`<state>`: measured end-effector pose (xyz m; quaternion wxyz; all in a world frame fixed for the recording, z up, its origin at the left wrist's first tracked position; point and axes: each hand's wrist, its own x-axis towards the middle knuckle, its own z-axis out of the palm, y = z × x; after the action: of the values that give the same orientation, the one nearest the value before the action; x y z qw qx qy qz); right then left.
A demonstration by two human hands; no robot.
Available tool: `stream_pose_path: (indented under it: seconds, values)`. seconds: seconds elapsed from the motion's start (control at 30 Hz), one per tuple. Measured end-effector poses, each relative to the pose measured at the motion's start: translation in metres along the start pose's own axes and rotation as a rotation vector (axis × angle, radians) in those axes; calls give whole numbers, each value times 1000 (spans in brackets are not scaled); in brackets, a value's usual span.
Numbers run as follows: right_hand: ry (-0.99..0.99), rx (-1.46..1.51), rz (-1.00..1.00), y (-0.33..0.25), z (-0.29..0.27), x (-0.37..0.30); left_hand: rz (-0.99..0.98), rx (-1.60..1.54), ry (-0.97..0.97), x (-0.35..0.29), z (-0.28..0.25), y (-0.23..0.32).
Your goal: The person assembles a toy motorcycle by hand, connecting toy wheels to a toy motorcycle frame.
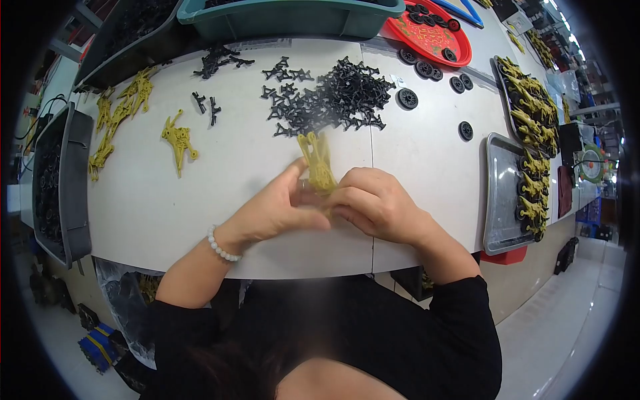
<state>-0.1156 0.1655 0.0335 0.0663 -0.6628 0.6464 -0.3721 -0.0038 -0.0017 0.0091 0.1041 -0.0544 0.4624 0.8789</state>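
Observation:
Both my hands meet over the middle of the white table and grip one yellow plastic toy frame, which sticks up and away from my fingers and looks blurred. My left hand, with a white bead bracelet on the wrist, pinches its lower end from the left. From the right, my right hand curls around the same end. Just beyond the frame lies a heap of small black plastic parts.
Loose yellow frames lie at the left. Black wheels are scattered at the back right near a red tray. A metal tray of assembled yellow pieces stands at the right, a green bin behind, a dark bin at the left.

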Motion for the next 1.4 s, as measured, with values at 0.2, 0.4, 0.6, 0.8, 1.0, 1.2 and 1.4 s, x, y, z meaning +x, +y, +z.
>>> stream_pose_path:
  seconds: [0.2, 0.4, 0.6, 0.8, 1.0, 1.2, 1.4]
  values:
    - [45, -83, -97, -1, 3, 0, -298, -162, -77, 2, 5, 12]
    - [79, -26, -118, -3, 5, -3, -311, -191, -182, 1, 4, 15]
    - [388, 328, 123, -9, -14, -8, -333, -62, -235, 0, -4, 14]
    - [358, 260, 198, -4, -28, -10, -357, -162, -346, 2, 0, 13]
    - [-2, 462, 435, 21, -49, -22, 136, -285, -113, 3, -23, 19]
    - [-378, 414, 493, 29, -46, -20, 105, -384, -52, 6, -20, 26]
    - [-79, 184, 473, 35, -56, -21, -51, -334, -79, 0, -11, 15]
